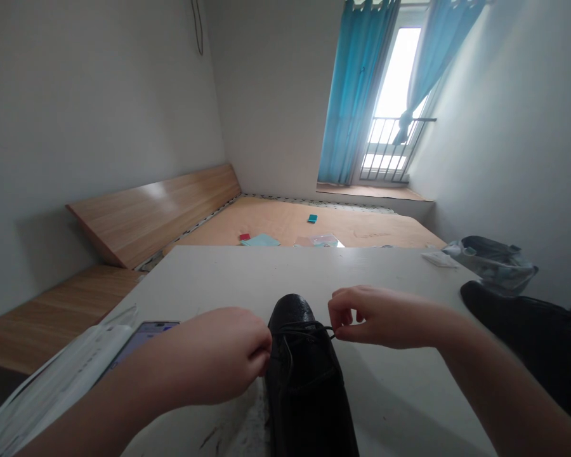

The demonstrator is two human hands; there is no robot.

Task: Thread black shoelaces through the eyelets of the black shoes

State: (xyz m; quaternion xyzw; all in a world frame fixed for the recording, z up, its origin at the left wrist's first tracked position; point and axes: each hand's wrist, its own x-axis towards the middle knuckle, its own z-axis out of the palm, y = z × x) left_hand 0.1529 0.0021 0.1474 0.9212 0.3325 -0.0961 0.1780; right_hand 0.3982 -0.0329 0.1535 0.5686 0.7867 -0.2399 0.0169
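A black shoe (309, 393) stands on the white table (219, 270), its toe pointing away from me. Thin dark laces cross its upper near the toe. To the right of the shoe, my right hand (361, 316) pinches a shoelace (327, 329) between thumb and forefinger. My left hand (233, 349) is closed against the shoe's left side, back of the hand towards me. Whatever its fingers grip, probably the other lace side, is hidden from view.
Another black shoe (528, 324) lies at the right, with a clear plastic bag (497, 263) behind it. At left are a phone (140, 343) and white plastic packaging (66, 374). Beyond the table is a bed (276, 216) with small items on it.
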